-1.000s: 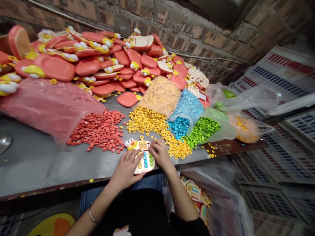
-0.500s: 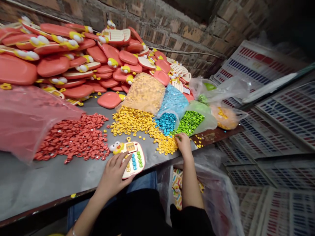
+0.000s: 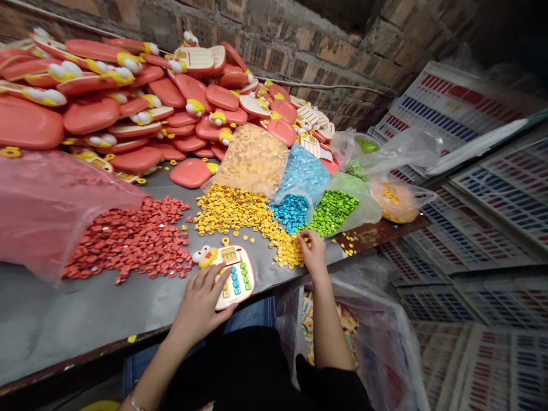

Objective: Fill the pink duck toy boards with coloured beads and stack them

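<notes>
A cream toy panel [image 3: 244,294] with a duck head and rows of yellow, blue and green buttons lies at the table's front edge. My left hand [image 3: 201,299] is closed on its left side, fingers over the face and thumb along the lower edge; its left part is hidden under them. Over the right end of the yellow button pile [image 3: 285,245] is my right hand [image 3: 314,251], its fingertips drawn together. Whatever is between them is too small to make out. Blue buttons [image 3: 291,212] and green buttons [image 3: 334,211] spill from bags just beyond that hand.
Red buttons [image 3: 132,240] spread from a pink-looking clear bag [image 3: 51,211] at left. Red toy shells [image 3: 180,103] are heaped along the brick wall. An orange bag [image 3: 396,200] sits at the table's right end. Below stands a plastic-lined bin [image 3: 377,325]; stacked printed sheets [image 3: 492,211] fill the right.
My right hand has shifted slightly left over the yellow buttons, its fingers more drawn together. My left hand keeps its place on the toy panel. The view has moved a little.
</notes>
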Available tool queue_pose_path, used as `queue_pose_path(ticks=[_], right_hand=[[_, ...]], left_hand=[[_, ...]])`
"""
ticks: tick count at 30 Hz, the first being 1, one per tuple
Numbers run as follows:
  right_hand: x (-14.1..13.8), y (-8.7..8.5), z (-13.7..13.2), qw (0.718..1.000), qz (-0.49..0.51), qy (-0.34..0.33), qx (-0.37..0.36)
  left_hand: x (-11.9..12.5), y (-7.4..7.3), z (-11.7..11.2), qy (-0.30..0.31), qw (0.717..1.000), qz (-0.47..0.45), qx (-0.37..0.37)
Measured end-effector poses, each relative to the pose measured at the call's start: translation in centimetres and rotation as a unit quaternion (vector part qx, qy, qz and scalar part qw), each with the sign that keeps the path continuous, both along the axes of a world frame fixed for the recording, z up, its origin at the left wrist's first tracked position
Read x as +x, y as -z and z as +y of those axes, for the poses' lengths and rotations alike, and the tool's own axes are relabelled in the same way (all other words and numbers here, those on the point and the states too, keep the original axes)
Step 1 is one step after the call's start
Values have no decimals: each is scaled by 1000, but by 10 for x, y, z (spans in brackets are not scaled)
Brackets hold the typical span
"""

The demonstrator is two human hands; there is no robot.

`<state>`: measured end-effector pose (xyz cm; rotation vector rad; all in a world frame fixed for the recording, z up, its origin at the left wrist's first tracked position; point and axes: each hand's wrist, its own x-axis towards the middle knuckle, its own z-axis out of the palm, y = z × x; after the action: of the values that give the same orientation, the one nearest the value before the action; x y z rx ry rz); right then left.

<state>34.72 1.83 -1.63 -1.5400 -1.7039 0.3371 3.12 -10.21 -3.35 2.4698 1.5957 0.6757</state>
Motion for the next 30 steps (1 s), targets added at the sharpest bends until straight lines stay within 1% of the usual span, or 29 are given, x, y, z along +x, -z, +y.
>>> queue_pose_path(ticks=[2,4,6,8,10,11,14,19,23,26,30], right_hand=[[-21,-1,-10,997,79,-20,-9],[-45,-1,-21,988,125,-74,-47],[-69,0,-28,978,122,-147,-86],[-89,1,-33,967,99,-211,-105],[-100,2,-33,962,91,-240,-99],[-103,3,-33,962,89,-242,-92],[-104,7,-31,969,81,-221,-74],[-97,11,-34,973,87,-200,-76],[-97,12,-37,971,56,-213,-92],[-100,14,-37,969,35,-228,-87],[-102,16,-35,971,38,-219,-93]], left_hand=[[1,-1,0,-1,1000,-4,-6],[1,-3,-1,-2,1000,-7,-13],[1,-5,-1,-3,1000,-7,-21],[2,-5,-2,-5,1000,-6,-27],[2,-5,-2,-5,1000,-6,-29],[2,-5,-2,-5,1000,-6,-29],[1,-5,-3,-4,1000,-8,-26],[1,-5,-2,-1,1000,-8,-20],[1,-6,-2,0,1000,-9,-21],[2,-6,-2,1,1000,-10,-20],[2,-6,-2,0,1000,-10,-22]])
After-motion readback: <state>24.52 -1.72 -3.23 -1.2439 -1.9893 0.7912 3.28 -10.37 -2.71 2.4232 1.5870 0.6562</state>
